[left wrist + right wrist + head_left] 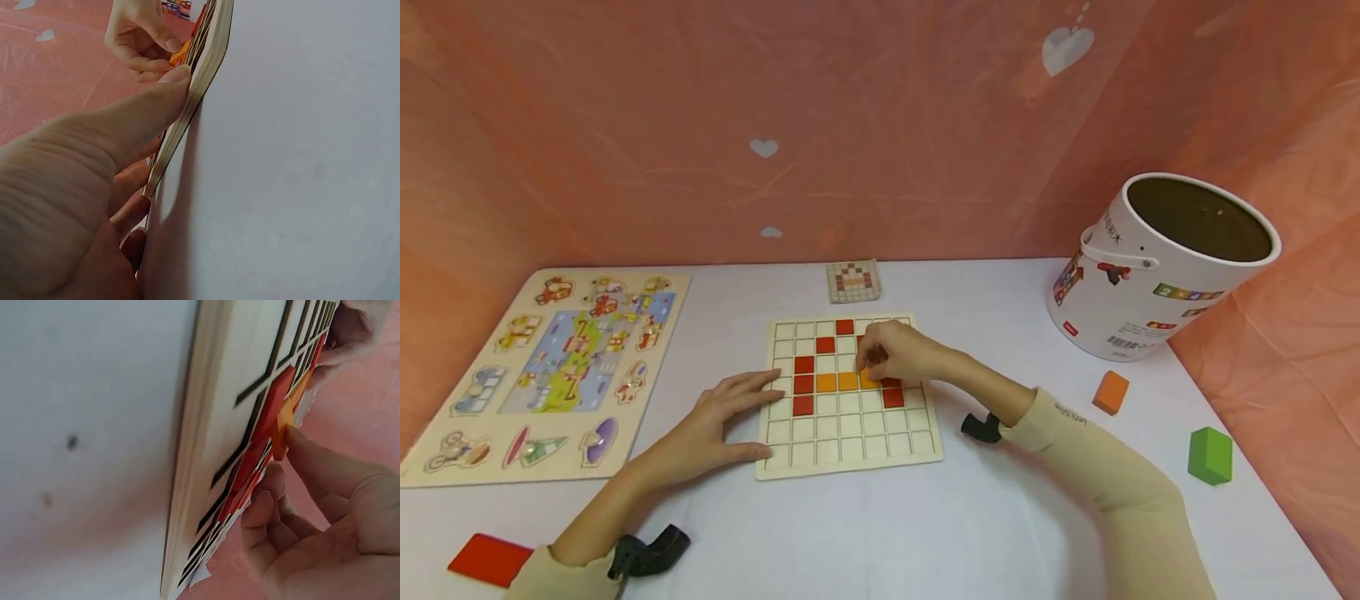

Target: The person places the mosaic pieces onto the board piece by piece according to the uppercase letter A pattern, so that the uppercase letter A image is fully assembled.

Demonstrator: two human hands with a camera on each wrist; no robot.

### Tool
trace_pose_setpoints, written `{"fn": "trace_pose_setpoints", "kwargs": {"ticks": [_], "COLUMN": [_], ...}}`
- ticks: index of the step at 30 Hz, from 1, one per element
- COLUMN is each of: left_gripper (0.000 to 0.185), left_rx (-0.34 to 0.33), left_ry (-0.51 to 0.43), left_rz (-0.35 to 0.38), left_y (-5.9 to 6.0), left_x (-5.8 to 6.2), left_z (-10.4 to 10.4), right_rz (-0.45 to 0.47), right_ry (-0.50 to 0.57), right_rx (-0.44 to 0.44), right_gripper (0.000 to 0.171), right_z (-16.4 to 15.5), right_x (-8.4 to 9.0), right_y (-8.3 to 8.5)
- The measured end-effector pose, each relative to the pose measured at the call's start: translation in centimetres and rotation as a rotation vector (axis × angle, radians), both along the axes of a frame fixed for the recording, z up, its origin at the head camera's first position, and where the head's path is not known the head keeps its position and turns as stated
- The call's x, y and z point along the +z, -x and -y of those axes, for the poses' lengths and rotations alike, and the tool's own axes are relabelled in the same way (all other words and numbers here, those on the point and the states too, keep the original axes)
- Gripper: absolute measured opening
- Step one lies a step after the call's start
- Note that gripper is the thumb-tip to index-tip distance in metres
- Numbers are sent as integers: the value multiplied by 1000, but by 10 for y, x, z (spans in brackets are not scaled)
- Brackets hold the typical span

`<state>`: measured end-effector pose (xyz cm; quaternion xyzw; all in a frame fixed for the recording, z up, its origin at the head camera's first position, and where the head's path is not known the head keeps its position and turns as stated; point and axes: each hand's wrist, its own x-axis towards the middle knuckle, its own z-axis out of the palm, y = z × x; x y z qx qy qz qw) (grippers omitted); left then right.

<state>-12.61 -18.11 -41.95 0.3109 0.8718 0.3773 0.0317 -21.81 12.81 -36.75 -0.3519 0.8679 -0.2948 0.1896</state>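
A wooden grid board [827,450] lies on the table with red square tiles [803,384] and a row of orange tiles [826,382] in its cells. My left hand [718,429] rests along the board's left edge, fingers spread and fairly straight, thumb by the near corner. Over the board's right half, my right hand [904,348] pinches an orange tile [284,428], which stands tilted at a cell in the right wrist view. Part of that tile and some cells are hidden by the hand. Behind the board lies a small pattern card [853,282].
At left lies a picture puzzle board [658,333] with knobbed pieces. A red flat piece [488,560] is near the left sleeve. To the right stand a white bucket [1120,308], an orange block [1110,392] and a green block [1210,456]. A pink curtain [880,125] hangs behind.
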Motion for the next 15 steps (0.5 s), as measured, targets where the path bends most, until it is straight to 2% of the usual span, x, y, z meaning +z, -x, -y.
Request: {"fn": "trace_pose_setpoints", "kwargs": {"ticks": [4,7,11,13,15], "left_gripper": [64,64,61,61,61], "left_rx": [4,8,23,40,69], "left_ry": [2,6,16,38,82], "left_rz": [3,31,70,51,-22], "left_y": [-1,-2,-2,-2,-3], "left_x": [1,2,9,15,20], "left_z": [0,0,-1,-3,-6], "right_rz": [-59,-115,-266,-359,-428], "right_ry": [-52,-69,-68,-94,-166], "right_rx": [-21,-37,-106,-164,-219], "right_gripper": [11,14,17,22,36], "right_z": [2,1,-4,-9,-13], "right_x": [-1,-1,4,7,11], "right_y": [-6,-11,-20,-25,-33]}}
